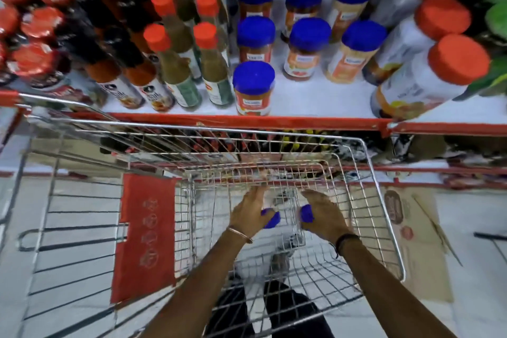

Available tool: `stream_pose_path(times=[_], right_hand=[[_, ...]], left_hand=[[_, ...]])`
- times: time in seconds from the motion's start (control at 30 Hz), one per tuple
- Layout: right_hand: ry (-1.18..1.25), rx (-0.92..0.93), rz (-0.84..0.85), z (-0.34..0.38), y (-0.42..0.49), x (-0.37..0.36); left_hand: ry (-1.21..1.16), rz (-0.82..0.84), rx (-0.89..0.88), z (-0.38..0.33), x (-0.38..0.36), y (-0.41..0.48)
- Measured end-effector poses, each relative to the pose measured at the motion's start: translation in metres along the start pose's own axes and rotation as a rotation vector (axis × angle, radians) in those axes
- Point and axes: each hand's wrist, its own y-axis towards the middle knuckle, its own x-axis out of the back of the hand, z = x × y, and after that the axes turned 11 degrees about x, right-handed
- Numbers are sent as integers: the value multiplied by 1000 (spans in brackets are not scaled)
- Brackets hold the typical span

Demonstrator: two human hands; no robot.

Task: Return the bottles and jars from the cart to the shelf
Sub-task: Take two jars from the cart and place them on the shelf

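Note:
Both my hands reach down into the wire cart (384,200). My left hand (251,210) wraps around a blue-lidded jar (271,219) near the cart's bottom. My right hand (322,214) grips a second blue-lidded jar (306,213) beside it. Only the blue lids show; the jar bodies are hidden by my fingers. Above the cart, the white shelf (315,101) with a red front edge carries several matching blue-lidded jars (253,88) in rows, with a bare patch at the front between them and the big jars on the right.
Red-capped sauce bottles (175,63) and dark bottles fill the shelf's left. Large white jars with red lids (428,74) lean at the right. A red child-seat flap (148,233) hangs in the cart. Flattened cardboard (419,241) lies on the floor at right. A lower shelf sits behind the cart.

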Motion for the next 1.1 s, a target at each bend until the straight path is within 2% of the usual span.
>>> stream_pose_path(times=[0.07,0.13,0.23,0.37,0.5,0.7,0.93,1.1], right_hand=[[-94,22,135,-11,3,-13],[-186,40,201,-15,7,-23],[-245,60,186,-20,13,-28],[-164,59,115,-27,13,-23],[-109,53,25,-16,-5,6],[-18,59,-119,29,-49,94],[-44,190,-315,85,-105,218],[-125,277,-539,107,-112,275]], left_hand=[[98,130,60,5,-25,7],[207,206,102,9,-47,10],[310,209,134,14,-66,14],[260,161,98,10,-62,16],[251,85,49,-5,-35,2],[82,-93,-66,-55,36,-37],[-12,-349,-309,-126,135,-86],[-34,-475,-410,-176,180,-93]])
